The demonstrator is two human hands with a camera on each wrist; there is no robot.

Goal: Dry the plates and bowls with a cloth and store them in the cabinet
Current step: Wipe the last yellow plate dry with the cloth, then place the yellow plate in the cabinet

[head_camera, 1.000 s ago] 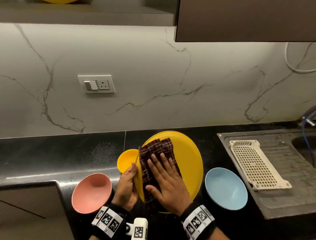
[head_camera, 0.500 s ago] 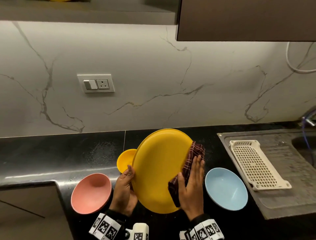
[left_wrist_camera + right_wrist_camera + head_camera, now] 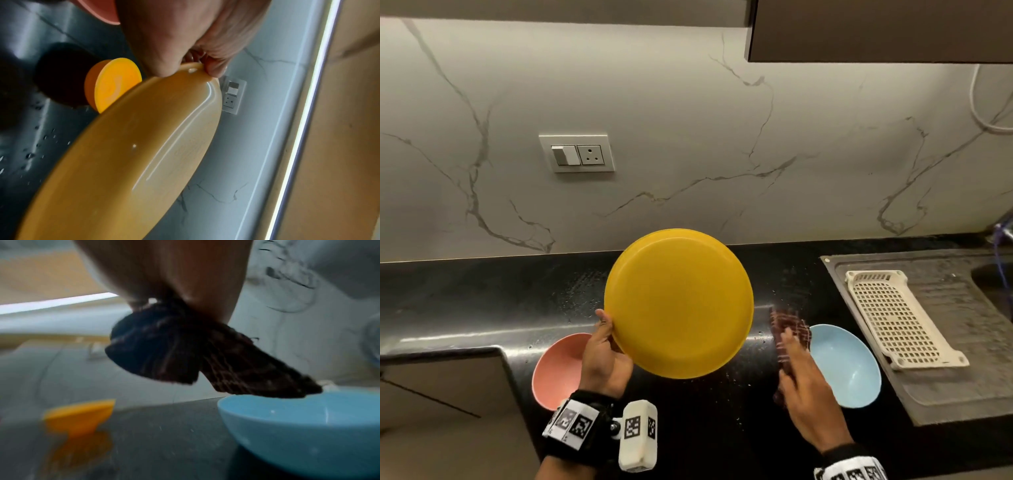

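My left hand [image 3: 604, 349] pinches the left rim of a large yellow plate [image 3: 678, 303] and holds it up above the black counter [image 3: 465, 301], its underside toward me. In the left wrist view the thumb and fingers [image 3: 213, 68] clamp the plate [image 3: 127, 162] at its rim. My right hand [image 3: 803, 380] holds a dark checked cloth [image 3: 789, 330], blurred, beside the plate's right edge and apart from it. The cloth [image 3: 205, 360] hangs just over the rim of a blue bowl [image 3: 298, 431]. A pink bowl [image 3: 558, 370] lies behind my left hand. A small yellow bowl [image 3: 113, 84] stands on the counter.
A white perforated tray [image 3: 897, 318] lies on the steel sink drainboard [image 3: 962, 394] at the right. A wall switch and socket [image 3: 577, 154] sits on the marble backsplash. A brown upper cabinet [image 3: 876, 31] hangs at top right. Water drops speckle the counter.
The right hand has taken the cloth off the plate and moved right and down toward the blue bowl. The left hand has raised the plate and turned it flatter toward me.
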